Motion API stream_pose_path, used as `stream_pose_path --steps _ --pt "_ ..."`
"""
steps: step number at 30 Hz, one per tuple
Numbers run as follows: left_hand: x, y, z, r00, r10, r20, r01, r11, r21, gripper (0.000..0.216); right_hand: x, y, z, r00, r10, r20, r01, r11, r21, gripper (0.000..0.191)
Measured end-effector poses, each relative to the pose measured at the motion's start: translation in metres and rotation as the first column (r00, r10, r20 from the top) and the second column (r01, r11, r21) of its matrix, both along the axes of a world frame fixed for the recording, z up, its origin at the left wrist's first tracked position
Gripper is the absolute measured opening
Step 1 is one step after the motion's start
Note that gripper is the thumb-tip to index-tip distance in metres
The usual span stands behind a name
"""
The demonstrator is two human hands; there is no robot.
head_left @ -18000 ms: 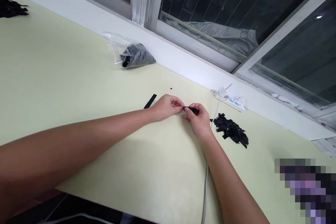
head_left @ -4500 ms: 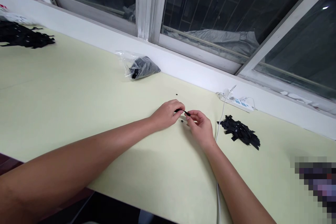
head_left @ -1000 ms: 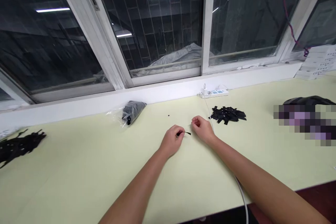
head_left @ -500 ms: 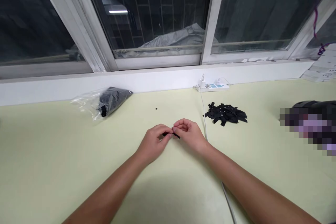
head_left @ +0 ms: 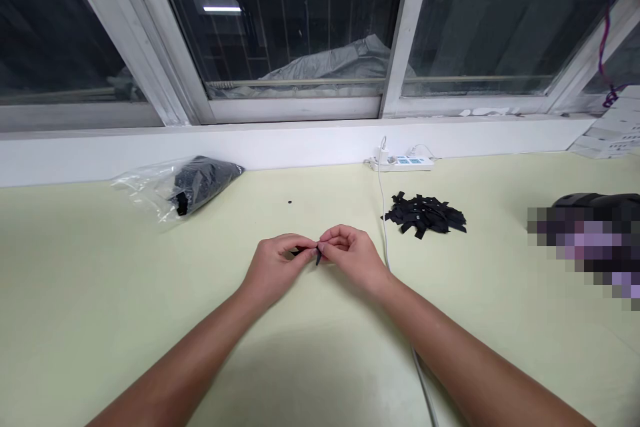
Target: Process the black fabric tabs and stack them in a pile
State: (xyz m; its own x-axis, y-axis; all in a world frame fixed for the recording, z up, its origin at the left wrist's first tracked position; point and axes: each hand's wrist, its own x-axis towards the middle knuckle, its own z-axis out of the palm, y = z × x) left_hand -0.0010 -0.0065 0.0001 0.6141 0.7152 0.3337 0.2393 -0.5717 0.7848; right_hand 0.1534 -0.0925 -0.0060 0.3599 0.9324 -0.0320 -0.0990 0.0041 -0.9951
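Note:
My left hand [head_left: 275,263] and my right hand [head_left: 353,255] meet over the middle of the pale green table. Between their fingertips they pinch a small black fabric strip [head_left: 319,257]. One end of it points down toward me, and another dark part shows inside the curl of my left fingers. The fingers cover the rest. Right of my right hand lies a pile of black strips [head_left: 425,213], some with small shiny spots. Beyond my hands a tiny dark round piece [head_left: 289,201] rests on the table.
A clear plastic bag [head_left: 200,183] with black material lies at the back left. At the back stands a white power strip [head_left: 403,163], its cable [head_left: 384,213] running forward under my right forearm. White boxes [head_left: 613,123] are stacked at the far right, above a blurred dark object [head_left: 595,233].
The strip has turned in my fingers: its free end now points down instead of to the right. My left hand has shifted slightly left, and the whole view has moved a little.

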Motion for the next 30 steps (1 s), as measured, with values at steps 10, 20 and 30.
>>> stream_pose_path --steps 10,20,30 --pt "-0.0011 -0.0006 0.0001 0.999 -0.02 -0.049 0.023 0.997 0.069 0.008 -0.0001 -0.001 0.0 0.999 0.04 0.036 -0.039 0.999 -0.023 0.039" --pt "-0.0017 -0.0013 -0.0008 0.982 -0.109 -0.155 0.131 0.982 0.138 0.013 -0.0032 -0.0014 0.0041 0.997 0.014 0.079 -0.009 0.998 -0.061 0.021" --pt "-0.001 -0.0043 -0.0002 0.984 -0.09 -0.152 0.105 0.99 0.096 0.011 -0.0008 -0.0033 0.0052 0.995 0.057 0.084 -0.051 0.995 -0.081 0.02"
